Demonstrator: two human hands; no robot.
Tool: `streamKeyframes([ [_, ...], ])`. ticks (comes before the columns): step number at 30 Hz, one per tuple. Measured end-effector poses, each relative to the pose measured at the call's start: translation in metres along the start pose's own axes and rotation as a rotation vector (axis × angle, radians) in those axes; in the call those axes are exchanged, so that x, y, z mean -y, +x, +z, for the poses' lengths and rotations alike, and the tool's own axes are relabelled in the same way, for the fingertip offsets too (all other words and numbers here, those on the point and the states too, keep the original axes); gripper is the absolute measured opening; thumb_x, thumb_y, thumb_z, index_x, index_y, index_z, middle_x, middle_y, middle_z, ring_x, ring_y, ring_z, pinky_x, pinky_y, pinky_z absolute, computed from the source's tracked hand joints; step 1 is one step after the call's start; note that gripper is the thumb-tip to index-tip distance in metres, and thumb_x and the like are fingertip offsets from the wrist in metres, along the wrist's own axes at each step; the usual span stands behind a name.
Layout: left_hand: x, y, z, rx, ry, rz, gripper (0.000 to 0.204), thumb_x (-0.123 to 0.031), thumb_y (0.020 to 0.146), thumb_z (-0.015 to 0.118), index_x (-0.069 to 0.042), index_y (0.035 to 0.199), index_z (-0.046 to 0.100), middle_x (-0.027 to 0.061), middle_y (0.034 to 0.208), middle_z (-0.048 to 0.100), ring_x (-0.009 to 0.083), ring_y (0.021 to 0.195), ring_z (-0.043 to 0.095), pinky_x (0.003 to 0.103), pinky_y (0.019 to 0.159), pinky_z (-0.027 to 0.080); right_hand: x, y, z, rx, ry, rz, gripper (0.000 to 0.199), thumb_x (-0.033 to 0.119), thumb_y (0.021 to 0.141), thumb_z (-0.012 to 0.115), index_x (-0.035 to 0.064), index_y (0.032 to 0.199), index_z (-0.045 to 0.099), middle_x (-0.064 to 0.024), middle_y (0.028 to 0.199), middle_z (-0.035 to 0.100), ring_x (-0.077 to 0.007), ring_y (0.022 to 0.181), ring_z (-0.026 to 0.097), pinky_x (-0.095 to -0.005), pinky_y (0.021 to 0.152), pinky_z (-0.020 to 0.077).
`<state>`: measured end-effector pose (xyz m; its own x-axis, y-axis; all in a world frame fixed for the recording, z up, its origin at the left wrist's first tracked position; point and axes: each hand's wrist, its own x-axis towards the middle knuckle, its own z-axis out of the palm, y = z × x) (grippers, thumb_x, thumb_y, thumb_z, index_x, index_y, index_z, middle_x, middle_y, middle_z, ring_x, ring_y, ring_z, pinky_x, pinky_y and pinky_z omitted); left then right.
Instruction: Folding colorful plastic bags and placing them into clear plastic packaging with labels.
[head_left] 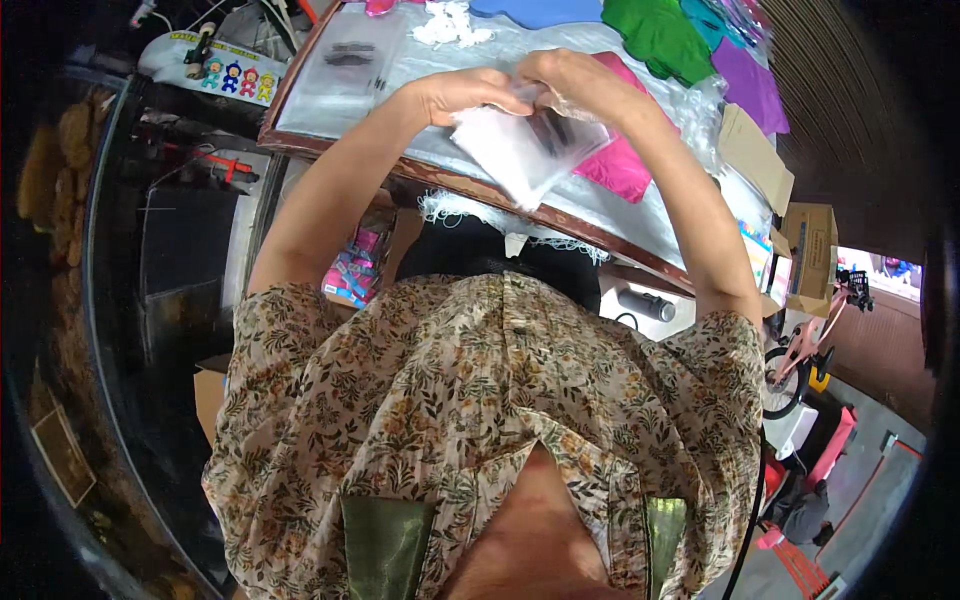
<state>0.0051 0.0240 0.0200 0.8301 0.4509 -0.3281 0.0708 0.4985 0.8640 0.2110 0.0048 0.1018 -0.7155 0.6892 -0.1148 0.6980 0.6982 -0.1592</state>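
Above the near part of the table, both hands hold a clear plastic bag (528,165) by its upper edge. My left hand (478,93) is closed on it with the thumb pointing inward. My right hand (572,84) has its fingers curled down onto the other side, and its fingertips are partly hidden. The bag hangs tilted, one corner pointing toward me. Bright pink fabric (618,172) lies on the table beside and partly behind the right hand. Left of my hands is a flat stack of clear plastic bags (335,85).
White strings (450,24) lie heaped at the back. Green fabric (655,40), purple fabric (750,85) and blue fabric (540,10) lie around the far side. The table's wooden edge (430,172) runs below my hands. Cardboard boxes (810,255) stand at the right.
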Motion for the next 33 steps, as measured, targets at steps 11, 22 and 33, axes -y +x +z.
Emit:
streamKeyframes([
  [11, -0.095, -0.026, 0.016, -0.051, 0.64, 0.206, 0.046, -0.016, 0.084, 0.075, -0.002, 0.126, 0.063, 0.009, 0.105, 0.071, 0.0154, 0.095, 0.068, 0.028, 0.087, 0.055, -0.029, -0.086, 0.011, -0.926, 0.677, 0.215, 0.049, 0.017, 0.084, 0.081, 0.0013, 0.127, 0.064, -0.0072, 0.109, 0.073, -0.0217, 0.098, 0.069, -0.0347, 0.091, 0.0513],
  [22, -0.104, 0.01, 0.063, 0.202, 1.654, 0.582, 0.035, -0.023, 0.089, 0.066, -0.007, 0.121, 0.068, 0.02, 0.102, 0.074, 0.0272, 0.097, 0.072, 0.035, 0.086, 0.054, -0.024, -0.115, 0.062, -0.791, 1.18, 0.391, 0.017, 0.008, 0.092, 0.072, 0.0006, 0.107, 0.068, -0.0023, 0.094, 0.07, -0.0098, 0.088, 0.063, -0.0251, 0.08, 0.0497],
  [33, -0.078, -0.04, 0.079, -0.345, 1.346, 0.644, 0.068, -0.032, 0.086, 0.077, -0.013, 0.146, 0.05, 0.0165, 0.135, 0.063, 0.0281, 0.126, 0.061, 0.044, 0.108, 0.044, -0.015, -0.114, 0.094, -0.857, 1.229, 0.384, 0.028, 0.008, 0.094, 0.07, 0.0001, 0.12, 0.064, -0.005, 0.1, 0.071, -0.0124, 0.096, 0.065, -0.0259, 0.089, 0.0489],
])
